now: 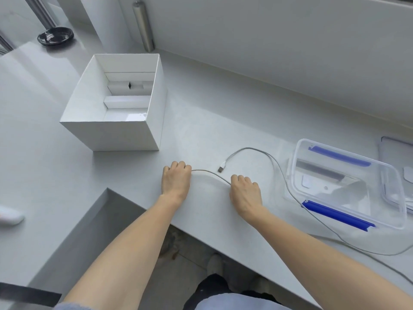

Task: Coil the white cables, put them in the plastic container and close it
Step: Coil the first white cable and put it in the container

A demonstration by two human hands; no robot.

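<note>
Head view: both hands lie knuckles-up on the pale countertop (223, 121), each curled around one stretch of a white cable (212, 173). The left hand (176, 180) is closed on the cable's end, and the cord leaves its fist on the thumb side, arching across to the right hand (245, 193), whose fingers are folded over it too. Between the two fists the cable runs in a shallow bow just above the counter.

From the right hand outward, cable loops lie loose on the surface: one strand curves up and back to a USB plug (222, 167), which rests just beyond the gap between the hands, and another trails right, along the near-left side of the clear plastic container (348, 189) (blue clips on two sides, lid seemingly resting on top), then off toward the right edge of the frame.

Farther left, well apart from the hands, stands an open white cardboard box (116, 130), and a black dish (55, 36) sits at the far left corner.
</note>
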